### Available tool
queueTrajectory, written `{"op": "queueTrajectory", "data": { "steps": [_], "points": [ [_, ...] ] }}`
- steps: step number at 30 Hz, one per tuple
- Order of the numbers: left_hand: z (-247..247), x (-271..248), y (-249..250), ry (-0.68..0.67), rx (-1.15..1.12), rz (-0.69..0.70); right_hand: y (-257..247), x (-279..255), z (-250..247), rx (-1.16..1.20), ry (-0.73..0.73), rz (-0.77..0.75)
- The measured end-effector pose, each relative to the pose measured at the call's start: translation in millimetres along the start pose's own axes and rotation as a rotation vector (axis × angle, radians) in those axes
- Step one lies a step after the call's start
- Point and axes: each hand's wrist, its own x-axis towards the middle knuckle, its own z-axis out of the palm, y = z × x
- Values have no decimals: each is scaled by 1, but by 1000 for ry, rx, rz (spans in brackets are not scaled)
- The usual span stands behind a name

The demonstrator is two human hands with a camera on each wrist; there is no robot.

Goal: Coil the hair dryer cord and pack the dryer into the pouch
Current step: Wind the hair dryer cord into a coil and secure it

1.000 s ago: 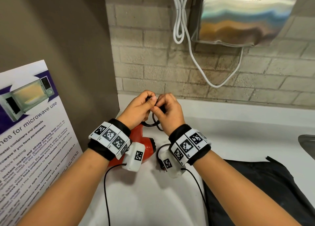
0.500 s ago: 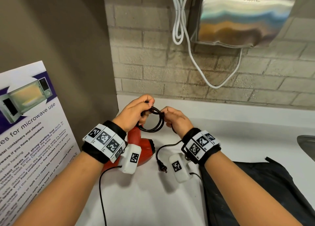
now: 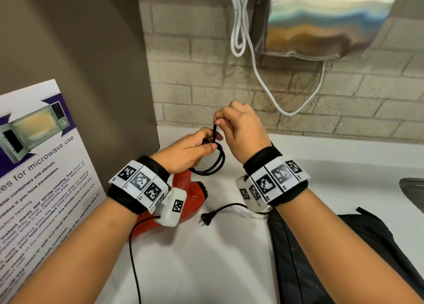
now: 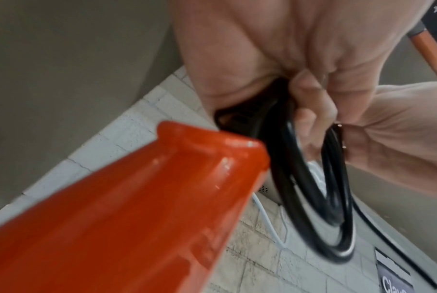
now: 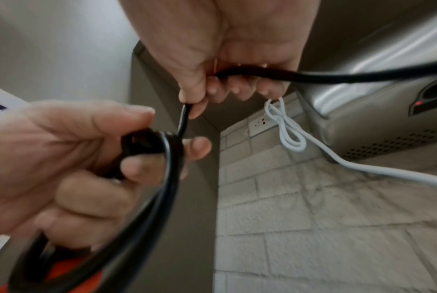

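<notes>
The red hair dryer (image 3: 187,197) lies on the white counter (image 3: 206,257), partly under my left wrist. My left hand (image 3: 195,149) grips a small coil of its black cord (image 3: 213,163), seen close up as cord loops (image 4: 312,198) beside the dryer's handle (image 4: 137,198). Just above it, my right hand (image 3: 238,126) pinches a strand of the cord (image 5: 185,121) between thumb and forefinger. The cord's tail runs through the palm, and the plug (image 3: 206,218) rests on the counter below. The black pouch (image 3: 321,257) lies flat at the lower right.
A microwave-use sign (image 3: 39,177) stands at the left against a brown panel. A steel hand dryer (image 3: 325,21) with a white cable (image 3: 238,28) hangs on the brick wall behind. A sink edge (image 3: 413,191) shows at the far right.
My right hand has risen and moved back over the left, drawing a strand of cord up above the coil. The plug has slid a little across the counter.
</notes>
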Motion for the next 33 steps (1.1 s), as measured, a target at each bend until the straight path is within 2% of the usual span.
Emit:
{"op": "queueTrajectory", "data": {
  "steps": [4,7,12,16,19,24,28,30,33],
  "points": [
    [-2,-1,-2,21,-53,36,-1,-5,-8,5,-4,-6],
    [-2,0,-7,108,-30,69,7,-10,-11,139,-20,92],
    [-6,5,-13,300,-112,72,29,-36,-14,257,-285,293],
    [-6,7,-15,337,-146,70,41,-58,-12,225,-364,353],
    [-3,8,-17,292,-129,65,40,-64,-12,338,-326,382],
    [-1,8,-12,272,-25,56,35,-54,-19,448,-65,358],
    [2,10,-11,272,63,57,26,-40,-23,511,61,340],
    [4,11,-11,310,70,61,18,-36,-25,595,72,326],
    [3,11,-12,377,51,72,6,-41,-25,751,-30,320]
  ]
}}
